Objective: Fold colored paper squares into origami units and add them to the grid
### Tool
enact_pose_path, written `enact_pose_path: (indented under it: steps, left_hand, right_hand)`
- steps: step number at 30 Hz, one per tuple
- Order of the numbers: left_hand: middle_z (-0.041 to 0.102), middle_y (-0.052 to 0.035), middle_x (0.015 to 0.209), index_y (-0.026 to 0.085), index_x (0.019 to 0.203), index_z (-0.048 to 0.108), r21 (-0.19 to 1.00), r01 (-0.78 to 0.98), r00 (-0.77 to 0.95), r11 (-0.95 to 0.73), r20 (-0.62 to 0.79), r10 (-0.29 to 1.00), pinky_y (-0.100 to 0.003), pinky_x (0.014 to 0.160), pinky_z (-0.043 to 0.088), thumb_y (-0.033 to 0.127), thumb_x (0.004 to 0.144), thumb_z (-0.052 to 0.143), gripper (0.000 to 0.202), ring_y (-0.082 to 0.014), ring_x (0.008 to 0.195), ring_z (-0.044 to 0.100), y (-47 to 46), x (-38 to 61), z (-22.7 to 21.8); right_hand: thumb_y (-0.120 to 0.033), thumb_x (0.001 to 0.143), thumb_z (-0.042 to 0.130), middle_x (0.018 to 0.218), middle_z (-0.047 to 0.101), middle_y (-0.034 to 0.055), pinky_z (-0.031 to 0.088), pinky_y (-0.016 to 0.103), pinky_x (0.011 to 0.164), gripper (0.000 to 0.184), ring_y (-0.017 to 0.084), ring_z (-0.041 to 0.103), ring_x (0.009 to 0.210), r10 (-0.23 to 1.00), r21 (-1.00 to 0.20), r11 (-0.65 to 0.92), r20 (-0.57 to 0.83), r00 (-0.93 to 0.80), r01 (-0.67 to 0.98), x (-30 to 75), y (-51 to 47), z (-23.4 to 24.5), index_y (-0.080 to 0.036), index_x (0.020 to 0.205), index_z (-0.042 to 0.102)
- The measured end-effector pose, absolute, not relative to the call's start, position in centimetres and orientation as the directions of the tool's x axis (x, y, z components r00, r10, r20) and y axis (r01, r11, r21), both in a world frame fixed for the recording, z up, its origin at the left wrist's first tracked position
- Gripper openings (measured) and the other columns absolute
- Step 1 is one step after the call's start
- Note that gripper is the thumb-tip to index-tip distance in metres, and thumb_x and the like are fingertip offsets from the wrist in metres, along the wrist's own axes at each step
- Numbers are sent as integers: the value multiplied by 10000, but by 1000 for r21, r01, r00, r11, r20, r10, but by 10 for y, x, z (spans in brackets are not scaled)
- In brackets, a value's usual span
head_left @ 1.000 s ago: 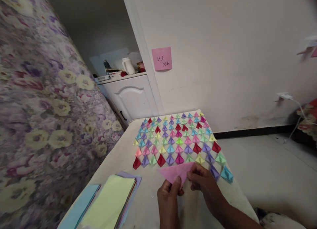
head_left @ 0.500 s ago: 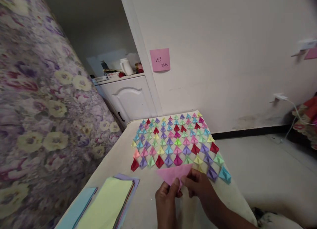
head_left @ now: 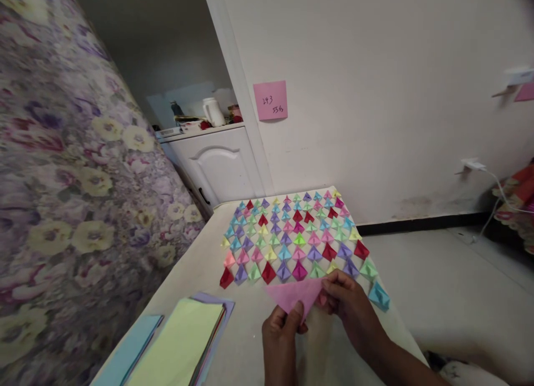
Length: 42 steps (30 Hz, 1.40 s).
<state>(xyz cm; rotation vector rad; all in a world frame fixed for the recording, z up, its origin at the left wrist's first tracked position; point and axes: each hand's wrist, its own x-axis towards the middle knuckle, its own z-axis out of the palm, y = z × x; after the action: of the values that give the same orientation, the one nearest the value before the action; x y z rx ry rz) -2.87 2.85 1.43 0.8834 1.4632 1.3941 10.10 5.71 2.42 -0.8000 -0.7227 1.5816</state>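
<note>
A pink sheet of paper [head_left: 295, 295], folded to a triangle with its point towards me, is held just above the near part of the table. My left hand [head_left: 284, 330] pinches its lower point, thumb on top. At the triangle's right corner, my right hand [head_left: 344, 300] grips the edge between thumb and fingers. Right beyond the paper, rows of small folded paper pieces [head_left: 299, 269] in many colours cover the far part of the table [head_left: 246, 330]. My right hand hides some of the nearest ones.
A stack of yellow-green paper [head_left: 179, 336] and a blue paper stack [head_left: 132, 344] lie on the left of the table. A floral curtain [head_left: 95, 180] hangs at the left. Behind stand a white cabinet [head_left: 217, 163] and a wall with a pink note [head_left: 271, 100].
My right hand has moved up and right along the paper's edge, from near the lower point to the right corner. The left hand keeps its pinch.
</note>
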Motion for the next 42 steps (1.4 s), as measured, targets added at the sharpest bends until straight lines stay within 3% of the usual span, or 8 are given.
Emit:
enact_pose_path:
  steps: [4, 6, 12, 19, 27, 34, 42]
  left_hand:
    - [494, 19, 446, 144, 551, 602, 988, -101, -350, 117, -146, 925, -225, 491, 330, 522, 602, 672, 387, -121, 473, 423, 28, -29, 17]
    - [498, 16, 448, 142, 565, 612, 988, -103, -315, 114, -141, 938, -223, 490, 325, 510, 619, 665, 376, -118, 470, 420, 28, -30, 17]
    - [519, 0, 453, 144, 563, 623, 993, 24, -172, 111, -106, 979, -231, 515, 354, 473, 651, 662, 343, -139, 491, 462, 25, -31, 20]
    - [535, -1, 528, 152, 643, 651, 994, 106, -65, 27, -20, 998, -228, 516, 376, 415, 691, 654, 267, -149, 536, 486, 21, -26, 25]
    - [631, -39, 593, 138, 668, 680, 999, 36, -24, 39, -38, 999, -247, 570, 420, 424, 698, 644, 290, -178, 601, 550, 21, -25, 26]
    - [543, -9, 561, 159, 579, 617, 999, 43, -166, -4, 11, 986, -216, 542, 385, 484, 640, 663, 334, -148, 577, 477, 25, -32, 38]
    - [516, -10, 589, 166, 591, 600, 991, 89, -169, -97, 111, 979, -238, 600, 378, 387, 733, 596, 263, -162, 616, 478, 23, -45, 61]
  right_hand:
    - [-289, 725, 624, 523, 393, -66, 298, 218, 486, 206, 85, 347, 481, 994, -815, -84, -106, 6, -574, 114, 63, 32, -186, 614, 484]
    - [-341, 727, 626, 587, 446, -52, 317, 215, 500, 208, 87, 373, 511, 994, -840, -69, -103, 34, -538, 119, 66, 36, -186, 646, 515]
    - [-326, 647, 694, 662, 595, 3, 393, 251, 593, 188, 139, 518, 615, 975, -981, -87, -49, -215, -172, 121, 66, 49, -156, 718, 661]
    - [-210, 652, 670, 656, 617, 8, 407, 249, 584, 40, 161, 545, 649, 946, -997, 45, 25, -323, 55, 125, 66, 42, -172, 657, 679]
    - [-139, 668, 616, 674, 601, -3, 401, 248, 561, 72, 147, 545, 627, 931, -985, 142, 99, -352, 99, 127, 60, 52, -194, 630, 641]
    - [-148, 656, 618, 617, 564, -17, 345, 234, 537, 80, 130, 483, 594, 918, -945, 234, 138, -373, 226, 134, 64, 50, -190, 587, 618]
    - [-176, 657, 633, 572, 525, -25, 331, 224, 530, 85, 120, 445, 562, 917, -949, 215, 115, -382, 231, 132, 63, 44, -182, 580, 596]
